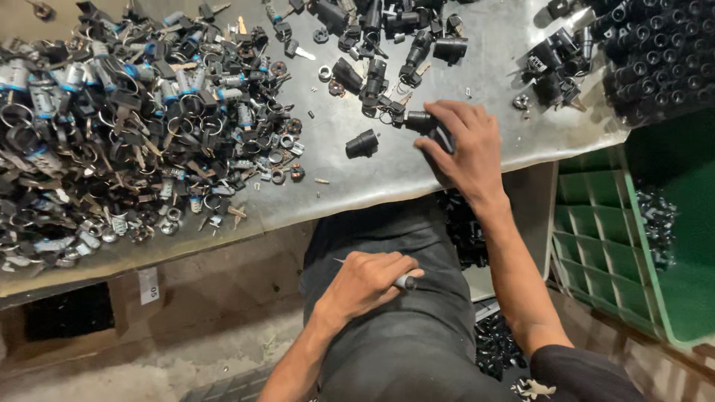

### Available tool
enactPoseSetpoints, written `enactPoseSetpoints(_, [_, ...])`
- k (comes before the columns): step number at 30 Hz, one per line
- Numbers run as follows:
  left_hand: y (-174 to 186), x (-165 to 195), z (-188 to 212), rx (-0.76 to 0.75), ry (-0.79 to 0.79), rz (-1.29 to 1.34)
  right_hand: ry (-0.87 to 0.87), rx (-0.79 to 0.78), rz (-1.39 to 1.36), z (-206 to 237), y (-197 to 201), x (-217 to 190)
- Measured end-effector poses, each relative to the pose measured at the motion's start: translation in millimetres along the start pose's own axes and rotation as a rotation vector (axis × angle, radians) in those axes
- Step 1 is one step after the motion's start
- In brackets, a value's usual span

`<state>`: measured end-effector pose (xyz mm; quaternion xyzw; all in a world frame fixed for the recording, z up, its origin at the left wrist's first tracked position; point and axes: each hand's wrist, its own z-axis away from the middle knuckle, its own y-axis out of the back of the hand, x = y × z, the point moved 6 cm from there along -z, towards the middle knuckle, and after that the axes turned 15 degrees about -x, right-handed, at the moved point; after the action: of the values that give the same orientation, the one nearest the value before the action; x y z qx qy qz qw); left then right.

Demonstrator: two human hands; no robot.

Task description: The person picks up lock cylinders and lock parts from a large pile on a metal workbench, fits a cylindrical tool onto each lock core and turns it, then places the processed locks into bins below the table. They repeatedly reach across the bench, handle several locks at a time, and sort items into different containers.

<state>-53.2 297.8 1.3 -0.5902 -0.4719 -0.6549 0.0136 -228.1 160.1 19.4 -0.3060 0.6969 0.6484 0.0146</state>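
While the right hand (465, 145) rests palm-down near the table's (350, 186) front edge, its fingers curl over a black cylinder (419, 120) — thumb below, fingertips on top, pinching it against the grey sheet. That cylinder lies at the hand's fingertips, on the side toward the table's middle. Just beside it, further that way, a second black cap (362, 143) lies alone on bare metal, apart from the hand.

Open room is narrow: a clear strip of grey surface runs from the hand toward the front edge, which bends and sags slightly above the person's lap. On the far left a dense pile (112, 126) of keys, rings and blue-banded lock parts crowds the table up to that edge. More black parts (387, 37) lie scattered behind the hand, and a stack of black barrels (655, 52) fills the far right corner.

Below the edge, the left hand (365, 283) sits on the dark trousers, closed around a thin tool (406, 281) — its tip shows between thumb and forefinger. A green crate (603, 246) stands to the right, beside the forearm.
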Motion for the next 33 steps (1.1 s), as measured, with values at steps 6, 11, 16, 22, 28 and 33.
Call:
enactPoseSetpoints(6, [16,7,-3,0.09,-0.02,0.052,-0.01,0.302,-0.346,35,12,-7])
enactPoseSetpoints(11, [23,0,-8,0.102,0.0,0.108,0.219,0.228,-1.172,68,-25,-29])
enactPoseSetpoints(16, [39,-1,5,0.279,0.038,0.301,0.049,-0.085,-1.116,108,-60,-52])
enactPoseSetpoints(22, [46,-2,25,0.753,-0.043,1.394,0.107,-0.293,-1.167,123,-75,-65])
enactPoseSetpoints(28, [64,26,10,0.427,-0.072,1.341,0.127,-0.37,-1.191,148,-101,-64])
enactPoseSetpoints(33, [53,14,0,0.433,-0.006,1.307,0.088,-0.363,-1.21,175,-129,-64])
